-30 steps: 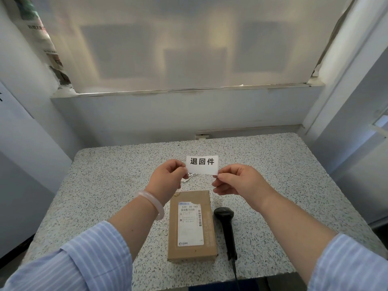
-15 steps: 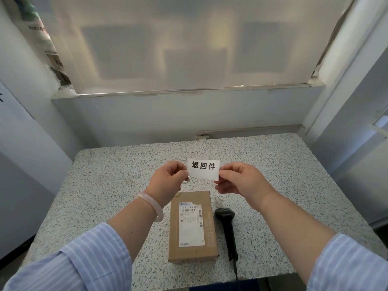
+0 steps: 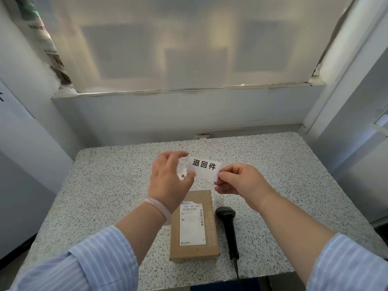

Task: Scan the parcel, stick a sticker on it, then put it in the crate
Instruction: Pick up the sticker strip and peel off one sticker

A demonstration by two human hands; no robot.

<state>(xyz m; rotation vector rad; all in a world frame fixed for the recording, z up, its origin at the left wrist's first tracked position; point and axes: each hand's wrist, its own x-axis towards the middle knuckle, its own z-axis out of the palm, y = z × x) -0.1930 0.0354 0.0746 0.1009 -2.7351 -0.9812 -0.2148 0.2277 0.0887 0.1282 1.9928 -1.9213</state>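
Observation:
A white sticker [image 3: 204,168] with three black characters hangs above the table, pinched at its right edge by my right hand [image 3: 241,181]. My left hand [image 3: 168,181] is just left of it, blurred, fingers spread, thumb near the sticker's lower left corner. A second scrap of sticker paper [image 3: 183,175] shows behind the left hand; whether that hand holds it I cannot tell. The brown cardboard parcel [image 3: 211,232] lies flat near the front edge, its white shipping label [image 3: 192,225] facing up. No crate is in view.
A black handheld scanner [image 3: 227,219] lies just right of the parcel, its cable running off the front edge. The speckled stone table [image 3: 115,185] is boxed in by white walls left, right and behind, under a frosted window.
My left hand has let go of the sticker's left edge and spread its fingers. The right hand still holds the sticker, now tilted slightly. Parcel and scanner have not moved.

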